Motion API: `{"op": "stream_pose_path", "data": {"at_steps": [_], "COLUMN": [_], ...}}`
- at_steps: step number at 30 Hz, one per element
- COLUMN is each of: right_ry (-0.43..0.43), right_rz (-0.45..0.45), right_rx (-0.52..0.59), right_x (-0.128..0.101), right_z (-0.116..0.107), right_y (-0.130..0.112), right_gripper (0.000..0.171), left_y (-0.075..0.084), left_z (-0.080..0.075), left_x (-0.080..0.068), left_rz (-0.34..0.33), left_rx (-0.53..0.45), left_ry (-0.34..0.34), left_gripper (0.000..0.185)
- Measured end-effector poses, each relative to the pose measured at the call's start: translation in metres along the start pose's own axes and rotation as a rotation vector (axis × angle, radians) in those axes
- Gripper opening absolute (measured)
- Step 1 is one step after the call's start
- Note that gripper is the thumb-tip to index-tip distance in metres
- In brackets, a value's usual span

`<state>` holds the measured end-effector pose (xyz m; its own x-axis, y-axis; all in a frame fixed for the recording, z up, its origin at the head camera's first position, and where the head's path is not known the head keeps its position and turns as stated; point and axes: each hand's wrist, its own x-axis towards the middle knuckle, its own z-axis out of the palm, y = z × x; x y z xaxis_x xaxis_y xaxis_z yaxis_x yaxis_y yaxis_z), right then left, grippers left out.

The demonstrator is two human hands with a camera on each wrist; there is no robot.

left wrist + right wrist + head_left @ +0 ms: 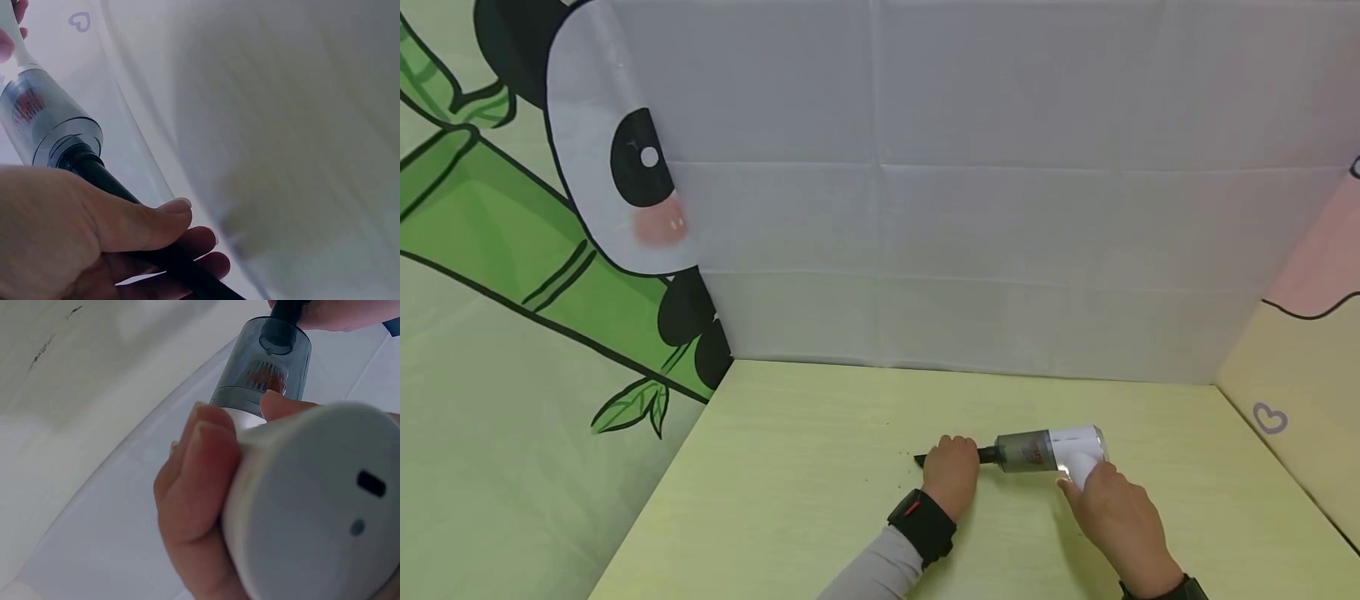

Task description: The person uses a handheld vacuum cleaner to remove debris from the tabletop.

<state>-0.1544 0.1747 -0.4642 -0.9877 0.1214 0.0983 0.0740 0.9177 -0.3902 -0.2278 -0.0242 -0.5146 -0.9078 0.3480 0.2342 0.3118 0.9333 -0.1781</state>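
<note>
A white handheld vacuum cleaner [1078, 446] with a clear grey dust cup [1026, 452] is held over the table, lying nearly level and pointing left. My right hand [1116, 508] grips its white handle, whose round end [319, 506] fills much of the right wrist view. Around the black nozzle [103, 177] curl the fingers and thumb of my left hand [951, 475]. The slanted nozzle tip sticks out left of that hand, close to small dark crumbs [904, 486] on the tabletop. Something reddish shows inside the dust cup in both wrist views.
The pale yellow table [790, 433] runs back to a whitish cloth wall [970, 208]. A green panel with a panda and bamboo print [550, 225] stands at the left, a cream and pink one [1307, 375] at the right. Black bands sit on both wrists.
</note>
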Motion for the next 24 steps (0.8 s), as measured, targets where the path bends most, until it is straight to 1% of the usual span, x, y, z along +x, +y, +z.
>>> {"op": "stream_pose_path", "data": {"at_steps": [5, 9, 13, 21, 24], "right_ry": [0.000, 0.002, -0.003, -0.034, -0.049], "right_rz": [0.025, 0.043, 0.051, 0.076, 0.085], "right_rx": [-0.001, 0.006, 0.001, 0.004, 0.001], "right_x": [-0.014, -0.023, -0.023, -0.024, -0.024], "right_z": [0.004, 0.008, 0.006, -0.001, -0.001], "right_y": [-0.005, -0.009, -0.008, -0.002, 0.001], "right_gripper": [0.052, 0.052, 0.053, 0.054, 0.056], "left_y": [-0.005, -0.009, -0.007, 0.001, 0.002], "left_z": [-0.001, -0.001, 0.000, 0.001, 0.000], "left_x": [-0.013, -0.020, -0.021, -0.019, -0.020], "left_rz": [0.042, 0.062, 0.063, 0.062, 0.059], "left_rx": [0.031, 0.054, 0.042, -0.001, -0.012], "left_ry": [0.013, 0.035, 0.054, 0.034, 0.038], "left_gripper": [0.013, 0.013, 0.012, 0.010, 0.009]}}
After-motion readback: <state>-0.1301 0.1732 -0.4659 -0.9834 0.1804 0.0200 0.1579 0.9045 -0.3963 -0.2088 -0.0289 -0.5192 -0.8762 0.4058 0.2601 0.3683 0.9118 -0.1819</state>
